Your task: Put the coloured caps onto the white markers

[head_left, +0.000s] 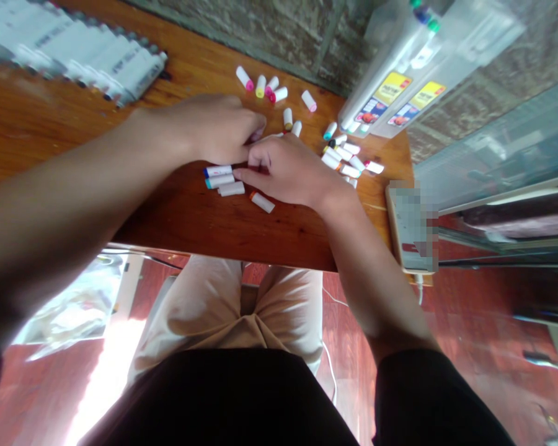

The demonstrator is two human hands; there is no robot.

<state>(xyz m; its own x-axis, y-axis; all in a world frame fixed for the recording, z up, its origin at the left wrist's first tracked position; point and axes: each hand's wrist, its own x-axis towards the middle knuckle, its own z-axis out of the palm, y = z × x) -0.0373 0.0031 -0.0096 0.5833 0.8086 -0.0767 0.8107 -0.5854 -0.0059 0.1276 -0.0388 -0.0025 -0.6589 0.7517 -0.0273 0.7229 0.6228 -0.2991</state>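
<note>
My left hand [225, 127] is closed, its fingers curled down at the middle of the wooden table [186, 223]. Against it rests my right hand [292, 167], also closed with fingers bent inward. Whatever the fingers hold is hidden. By my right thumb lie a blue-ended marker cap [218, 171], a teal-ended cap [220, 181] and a plain white cap [231, 189]. An orange-ended cap [262, 202] sits just nearer to me. Beyond my right hand, a yellowish-ended cap [287, 118] and another white cap [296, 128] show partly.
A row of white markers [74, 46] lies at the back left. Several pink and yellow caps [261, 87] lie at the back; more caps [339, 155] are heaped right. A clear plastic case [385, 93] stands by the brick wall. A phone [407, 229] lies on the right edge.
</note>
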